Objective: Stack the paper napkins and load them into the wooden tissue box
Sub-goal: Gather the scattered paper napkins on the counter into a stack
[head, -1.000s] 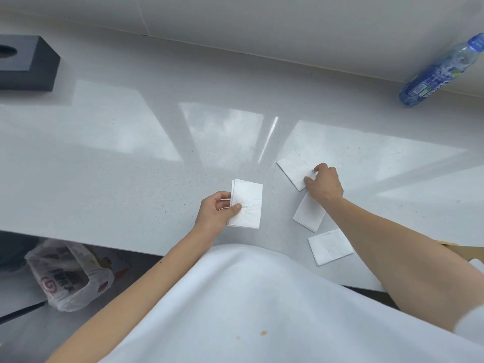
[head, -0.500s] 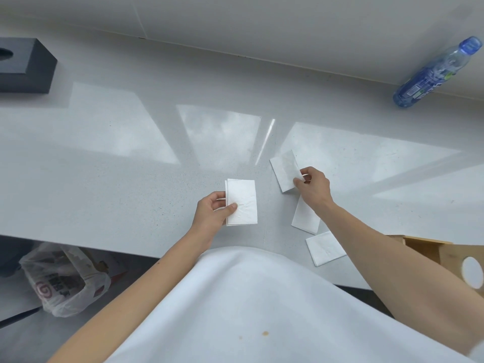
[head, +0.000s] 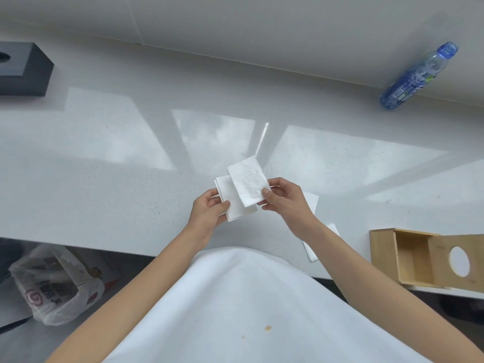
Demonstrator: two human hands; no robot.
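Pinched by the right hand point(head: 285, 203), a white folded paper napkin point(head: 247, 183) is laid askew on the white napkin pile point(head: 227, 196) pinched by the left hand point(head: 207, 214); squaring is needed next.

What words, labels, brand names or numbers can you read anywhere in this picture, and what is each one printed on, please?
Plastic water bottle: white print on the blue label, too blurred to read.
Plastic bag on the floor: a red round logo and dark print, too small and creased to read.
Napkins, wooden tissue box, black tissue box: no text visible.
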